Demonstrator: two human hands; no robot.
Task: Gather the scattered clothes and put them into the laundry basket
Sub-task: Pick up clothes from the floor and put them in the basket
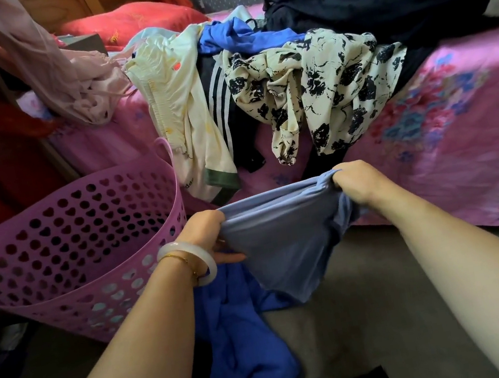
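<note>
A home bedroom is shown: a bed (449,137) covered by a pink floral sheet, a red embroidered pillow (130,19) laid at its head, loose clothes (306,81) heaped across it, and a purple laundry basket (65,250) set beside it.

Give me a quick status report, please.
Left hand and right hand grip lavender garment. Basket at left. Nothing blocking.

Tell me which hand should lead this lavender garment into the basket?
Left. The left hand grips the lavender garment right beside the purple laundry basket; the right hand holds the far edge.
</note>
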